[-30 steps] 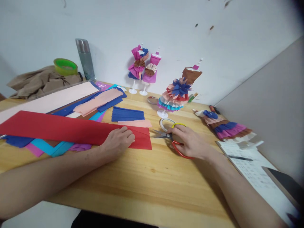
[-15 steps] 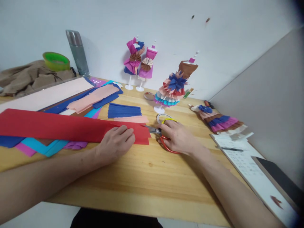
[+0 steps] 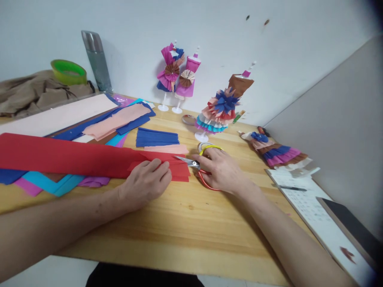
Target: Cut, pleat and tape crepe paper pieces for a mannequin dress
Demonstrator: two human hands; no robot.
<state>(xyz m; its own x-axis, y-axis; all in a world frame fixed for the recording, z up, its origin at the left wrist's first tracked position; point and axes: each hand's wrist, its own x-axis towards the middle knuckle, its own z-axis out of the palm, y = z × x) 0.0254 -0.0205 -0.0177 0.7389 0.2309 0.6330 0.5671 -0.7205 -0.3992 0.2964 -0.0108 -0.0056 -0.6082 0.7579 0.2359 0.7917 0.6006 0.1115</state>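
Resting on the long red strip [image 3: 68, 155] near its right end, the left hand [image 3: 149, 181] has its fingers curled in; I cannot tell if it pinches the strip or just presses on it. The right hand [image 3: 224, 169] is wrapped around the handles of the scissors [image 3: 195, 164], one loop yellow and one red. The blades point left, and their tips are over the right end of the red strip. The strip lies on the wooden table [image 3: 167, 235], with its left part on top of some bright blue pieces [image 3: 64, 185]. Just behind it are a peach strip [image 3: 166, 149] and a dark blue piece [image 3: 157, 137]. Farther back stands a doll form [image 3: 224, 101] in a frilly dress
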